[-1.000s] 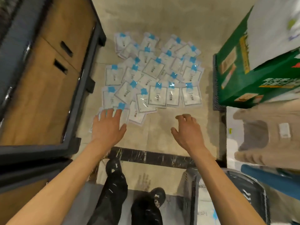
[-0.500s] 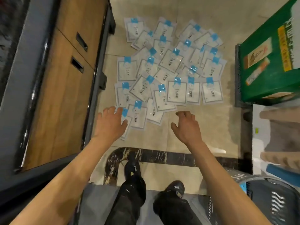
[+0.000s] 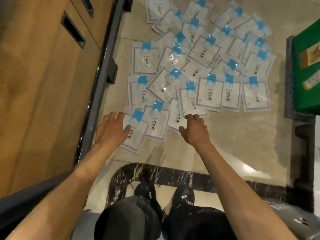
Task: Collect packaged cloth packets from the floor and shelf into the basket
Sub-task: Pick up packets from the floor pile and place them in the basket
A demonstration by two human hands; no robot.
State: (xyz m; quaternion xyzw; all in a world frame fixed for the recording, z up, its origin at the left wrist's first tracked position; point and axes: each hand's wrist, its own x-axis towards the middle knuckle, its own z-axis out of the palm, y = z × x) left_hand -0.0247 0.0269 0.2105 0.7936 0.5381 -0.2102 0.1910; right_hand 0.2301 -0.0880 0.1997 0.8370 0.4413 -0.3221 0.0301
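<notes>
Dim, warm light on your view; glare glints off the packets (image 3: 173,58), edges bend, cabinet (image 3: 34,84) blurs.

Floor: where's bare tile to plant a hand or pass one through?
Bare tile: a band between the packets and the marble strip, widest right of the right hand, toward the green box. A narrow lane runs between the cabinet and the packets. Crowded: the packets overlap throughout; the left hand lies over the nearest one's edge.

Many white packets (image 3: 209,94) with blue tabs lie overlapping on the tiled floor (image 3: 233,135); the left hand (image 3: 110,129) rests flat, fingers spread, on the nearest packet (image 3: 138,135). The right hand (image 3: 194,130), fingers loosely curled, meets another packet's edge.
</notes>
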